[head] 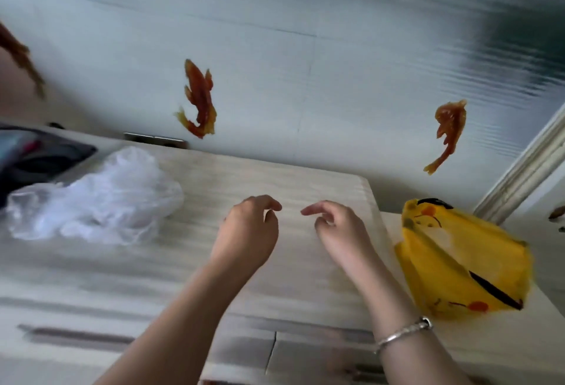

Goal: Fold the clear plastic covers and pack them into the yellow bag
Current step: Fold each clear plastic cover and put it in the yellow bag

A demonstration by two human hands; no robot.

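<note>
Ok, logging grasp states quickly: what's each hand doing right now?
Left hand: open, fingers loosely curled, holding nothing.
Right hand: open, fingers loosely curled, holding nothing.

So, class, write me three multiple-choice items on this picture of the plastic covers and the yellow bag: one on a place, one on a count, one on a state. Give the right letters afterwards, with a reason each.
1. Where does the pile of clear plastic covers lie?
A. Inside the bag
B. On the table, to the left of the hands
C. On the floor

2. How many orange fish pictures show whole on the floor, leaving out the one cut off at the left edge?
A. Two
B. Four
C. None

3. What are the two hands doing?
A. Gripping a cover
B. Hanging over the table, holding nothing
C. Lifting the yellow bag

Answers: 1 B, the crumpled pile rests on the tabletop at the left. 2 A, one fish in the middle and another fish to the right. 3 B, the left hand and right hand have loosely curled fingers with nothing between them.
</note>
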